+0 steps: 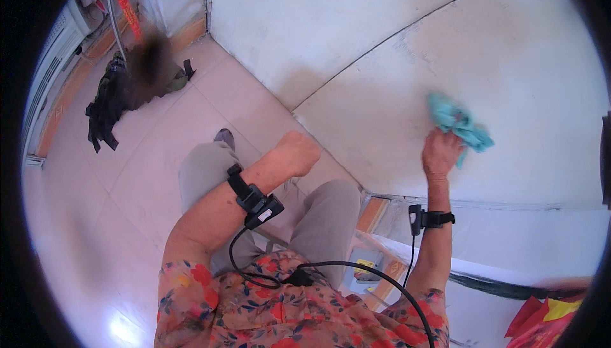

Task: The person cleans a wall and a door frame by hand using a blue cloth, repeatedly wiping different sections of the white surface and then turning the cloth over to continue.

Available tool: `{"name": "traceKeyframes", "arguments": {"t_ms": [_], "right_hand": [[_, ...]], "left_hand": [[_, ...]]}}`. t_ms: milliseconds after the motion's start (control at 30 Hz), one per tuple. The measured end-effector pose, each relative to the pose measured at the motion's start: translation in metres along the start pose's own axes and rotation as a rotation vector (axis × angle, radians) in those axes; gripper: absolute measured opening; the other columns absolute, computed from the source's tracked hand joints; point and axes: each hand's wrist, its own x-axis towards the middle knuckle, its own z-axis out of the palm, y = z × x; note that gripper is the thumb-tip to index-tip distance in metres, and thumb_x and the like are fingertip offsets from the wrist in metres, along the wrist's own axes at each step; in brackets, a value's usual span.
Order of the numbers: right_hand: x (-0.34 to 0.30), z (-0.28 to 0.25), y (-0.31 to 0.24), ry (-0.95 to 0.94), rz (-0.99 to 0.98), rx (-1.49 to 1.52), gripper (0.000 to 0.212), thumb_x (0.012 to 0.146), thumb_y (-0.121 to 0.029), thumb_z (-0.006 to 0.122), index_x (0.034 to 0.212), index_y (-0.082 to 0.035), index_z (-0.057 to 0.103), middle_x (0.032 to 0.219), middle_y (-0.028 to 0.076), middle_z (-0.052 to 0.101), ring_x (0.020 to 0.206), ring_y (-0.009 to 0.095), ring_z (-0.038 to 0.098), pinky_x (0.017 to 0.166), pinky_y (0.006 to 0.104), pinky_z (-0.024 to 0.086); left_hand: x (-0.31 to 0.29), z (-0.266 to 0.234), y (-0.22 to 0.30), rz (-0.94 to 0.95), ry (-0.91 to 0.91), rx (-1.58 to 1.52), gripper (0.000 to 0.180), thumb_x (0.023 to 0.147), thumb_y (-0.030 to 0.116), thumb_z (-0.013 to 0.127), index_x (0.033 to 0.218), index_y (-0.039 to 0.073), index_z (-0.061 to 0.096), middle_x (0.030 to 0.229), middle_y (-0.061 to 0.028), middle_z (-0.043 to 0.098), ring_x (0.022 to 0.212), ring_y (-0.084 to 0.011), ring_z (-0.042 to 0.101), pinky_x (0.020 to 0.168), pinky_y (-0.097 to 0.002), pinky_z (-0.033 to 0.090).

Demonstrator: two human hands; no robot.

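A crumpled teal cloth (pixel 457 121) is in my right hand (pixel 441 154), which is stretched out to the right with its fingers closed on the fabric. The cloth lies against a large whitish panel (pixel 522 55) and looks slightly smeared by motion. My left hand (pixel 298 153) is curled into a fist over my knees, apart from the panel, and nothing shows sticking out of it. A thin dark seam crosses the panel to the left of the cloth. Each wrist wears a black strapped device with a cable.
Pink tiles (pixel 140 170) cover the floor at left. A dark mop-like bundle of strips (pixel 108 106) lies in the far left corner, below a thin metal pole (pixel 116 14). A white slatted unit (pixel 54 62) lines the left wall. Red and yellow fabric (pixel 550 319) is at lower right.
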Motion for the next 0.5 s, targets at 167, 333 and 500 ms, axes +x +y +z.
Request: {"name": "traceKeyframes", "arguments": {"t_ms": [167,333,500], "right_hand": [[0.084,-0.040,-0.003,0.309,0.048,0.133,0.035,0.080,-0.021,0.057,0.114,-0.011,0.057,0.139,0.021,0.033,0.127,0.043,0.031,0.090,0.0607,0.031],[0.147,-0.046,-0.087,0.294,-0.216,0.174,0.027,0.080,-0.017,0.053,0.105,-0.009,0.061,0.131,0.015,0.044,0.125,0.026,0.037,0.093,0.0614,0.029],[0.126,-0.009,-0.137,0.158,-0.513,0.301,0.023,0.080,-0.014,0.050,0.098,-0.004,0.060,0.124,0.014,0.049,0.112,0.026,0.047,0.093,0.0572,0.030]], "left_hand": [[-0.004,0.004,-0.001,-0.023,0.036,0.044,0.011,0.073,0.014,0.057,0.074,0.006,0.064,0.078,-0.0133,0.065,0.076,-0.0298,0.064,0.065,-0.0407,0.050],[-0.003,-0.001,-0.004,0.003,0.055,-0.007,0.012,0.073,0.015,0.057,0.074,0.005,0.064,0.078,-0.0143,0.064,0.075,-0.0307,0.064,0.065,-0.0405,0.050],[-0.004,-0.006,-0.002,-0.054,0.031,0.003,0.013,0.074,0.014,0.056,0.076,0.004,0.064,0.080,-0.0154,0.064,0.076,-0.0311,0.064,0.067,-0.0408,0.050]]}}
